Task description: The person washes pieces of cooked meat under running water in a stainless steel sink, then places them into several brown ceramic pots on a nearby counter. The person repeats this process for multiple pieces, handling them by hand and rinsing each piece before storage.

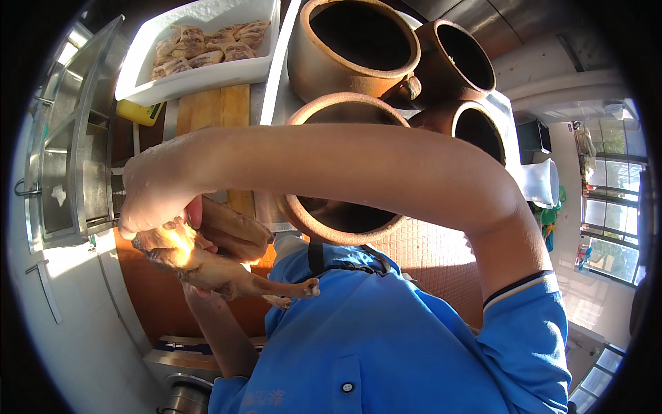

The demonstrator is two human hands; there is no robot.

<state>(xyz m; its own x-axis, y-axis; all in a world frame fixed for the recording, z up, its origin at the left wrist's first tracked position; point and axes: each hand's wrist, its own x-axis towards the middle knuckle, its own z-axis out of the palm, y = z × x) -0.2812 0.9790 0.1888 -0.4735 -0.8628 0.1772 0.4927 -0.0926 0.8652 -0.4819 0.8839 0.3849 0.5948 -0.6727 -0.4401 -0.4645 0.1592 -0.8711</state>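
A plucked, pale-yellow poultry carcass (222, 274) is held up at the left of the head view, its leg ends towards my blue shirt. My right hand (155, 199) grips it from above, with the forearm reaching across the whole view. Underneath, my left hand (199, 291) supports the carcass, and most of its fingers are hidden. A second, elongated section of the meat (235, 230) hangs beside the legs, with its opened side showing. I cannot tell whether it belongs to the same bird.
Several brown clay jars (357, 227) stand open-mouthed at the upper middle. A white plastic bin (201, 85) contains several poultry pieces (191, 44). Near it are a wooden board (214, 106) and a yellow device (139, 111). A steel cabinet (95, 155) is at left, a metal pot (189, 398) below.
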